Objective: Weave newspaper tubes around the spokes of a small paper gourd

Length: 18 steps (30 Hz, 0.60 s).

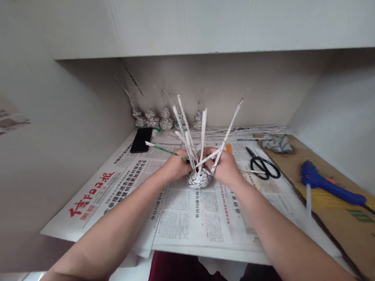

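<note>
A small woven newspaper basket (pixel 199 180) is held between my two hands over the newspaper sheets. Several rolled paper sticks (pixel 203 137) rise from its rim, fanning upward, and one green-marked stick (pixel 164 149) leans out to the left. My left hand (pixel 180 165) is closed around the basket's left side near the stick bases. On the opposite side my right hand (pixel 224 166) is closed at the rim, by a bent paper stick (pixel 227 136) that slants up to the right. The fingertips of both hands are partly hidden behind the sticks.
Newspaper sheets (pixel 189 219) cover the table. Right of my hands lie black scissors (pixel 264 167), a blue glue gun (pixel 331 185) on cardboard (pixel 325 221), and a crumpled grey cloth (pixel 276 143). A phone (pixel 141 140), several woven gourd shapes (pixel 166 119) and loose paper sticks (pixel 239 132) are behind.
</note>
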Each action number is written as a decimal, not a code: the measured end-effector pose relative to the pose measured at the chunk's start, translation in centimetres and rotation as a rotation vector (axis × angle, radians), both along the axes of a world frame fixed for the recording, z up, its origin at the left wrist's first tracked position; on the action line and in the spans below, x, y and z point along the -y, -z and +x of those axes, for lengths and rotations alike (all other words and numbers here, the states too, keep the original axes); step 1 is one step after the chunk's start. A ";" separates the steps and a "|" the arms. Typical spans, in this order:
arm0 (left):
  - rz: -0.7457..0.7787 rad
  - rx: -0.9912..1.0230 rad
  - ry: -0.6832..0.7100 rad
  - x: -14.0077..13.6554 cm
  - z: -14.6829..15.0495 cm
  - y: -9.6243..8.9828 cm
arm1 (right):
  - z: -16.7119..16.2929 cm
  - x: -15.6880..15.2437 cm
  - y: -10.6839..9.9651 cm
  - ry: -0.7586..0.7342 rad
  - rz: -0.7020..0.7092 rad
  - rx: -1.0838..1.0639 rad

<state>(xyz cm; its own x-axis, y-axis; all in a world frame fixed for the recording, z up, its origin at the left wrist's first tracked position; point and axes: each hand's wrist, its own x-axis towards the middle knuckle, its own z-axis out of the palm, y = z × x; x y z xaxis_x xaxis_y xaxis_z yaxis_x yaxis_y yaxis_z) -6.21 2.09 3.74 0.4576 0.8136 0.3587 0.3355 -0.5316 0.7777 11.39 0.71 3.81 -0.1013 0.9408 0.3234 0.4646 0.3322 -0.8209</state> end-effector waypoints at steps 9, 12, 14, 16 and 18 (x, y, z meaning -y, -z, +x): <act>-0.074 0.109 -0.021 -0.1 0.4 0.3 | 0.2 -0.7 1.1 -0.050 0.022 -0.038; -0.105 0.161 -0.055 -0.3 0.4 0.4 | 0.1 -0.9 1.2 -0.046 0.008 -0.031; -0.125 0.207 -0.054 -0.4 0.4 0.5 | 0.1 -0.9 1.3 -0.053 -0.007 -0.042; -0.155 0.229 -0.049 -0.6 0.4 0.7 | 0.1 -1.0 1.4 -0.070 -0.022 -0.049; -0.180 0.230 -0.052 -0.7 0.4 0.8 | 0.1 -1.1 1.7 -0.077 -0.025 -0.054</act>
